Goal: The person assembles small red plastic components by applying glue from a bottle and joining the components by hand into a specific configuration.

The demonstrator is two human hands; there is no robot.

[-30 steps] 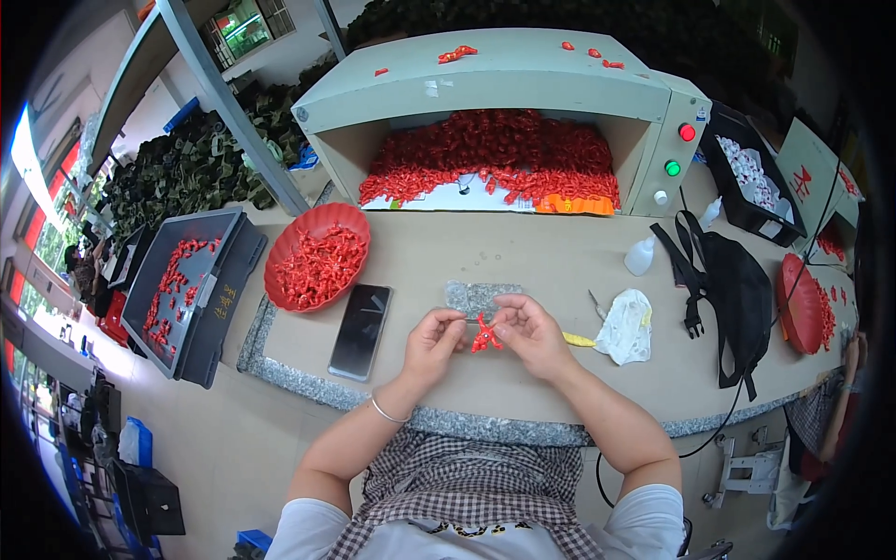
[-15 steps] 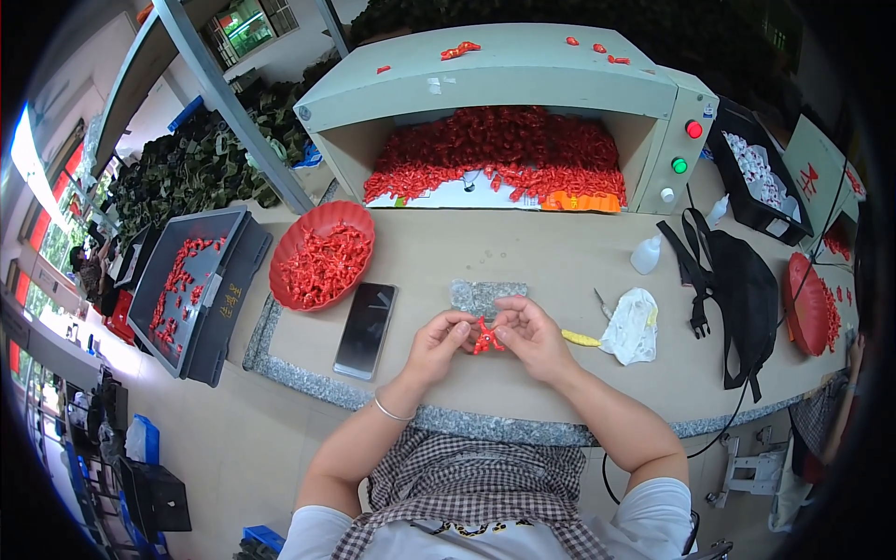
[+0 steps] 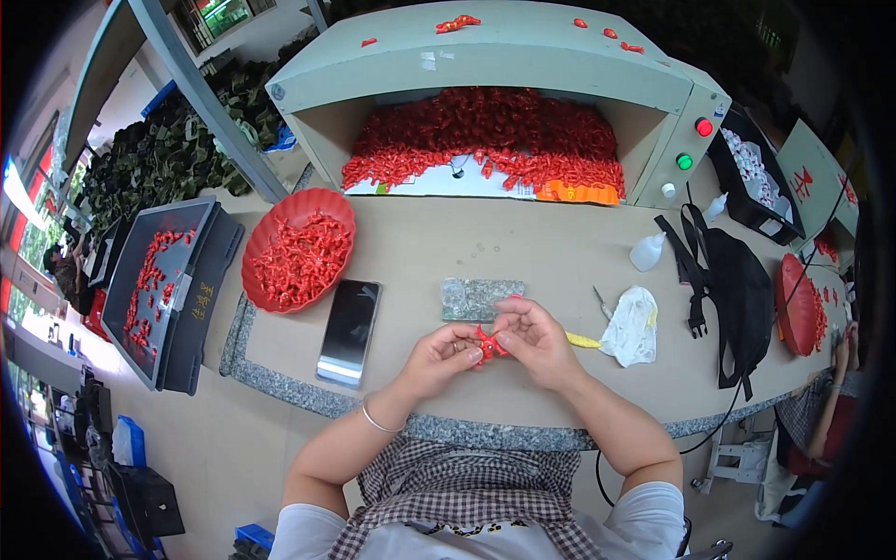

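Note:
Between my two hands, above the near part of the table, is a small glossy red figure [image 3: 488, 343] with stubby projecting parts. My left hand [image 3: 442, 357] pinches it from the left with thumb and fingers. From the other side, the thumb and fingers of my right hand [image 3: 539, 350] grip it too. A speck of red shows at a right fingertip; I cannot make out what it is. Just beyond the hands lies a speckled grey stone block [image 3: 482, 299]. A red scalloped bowl [image 3: 250, 271] to the left holds many similar red pieces.
A phone [image 3: 348, 331] lies left of my hands. Right are a yellow-handled tool [image 3: 583, 341], white cloth [image 3: 631, 327], squeeze bottle [image 3: 646, 252] and black bag [image 3: 737, 299]. Behind, a pale open-fronted cabinet [image 3: 476, 65] holds heaped red pieces. A grey crate [image 3: 201, 317] stands far left.
The whole view has shifted slightly. Both hands stay on the red figure, whose angle between the fingers has changed a little. A red speck now shows at a right fingertip.

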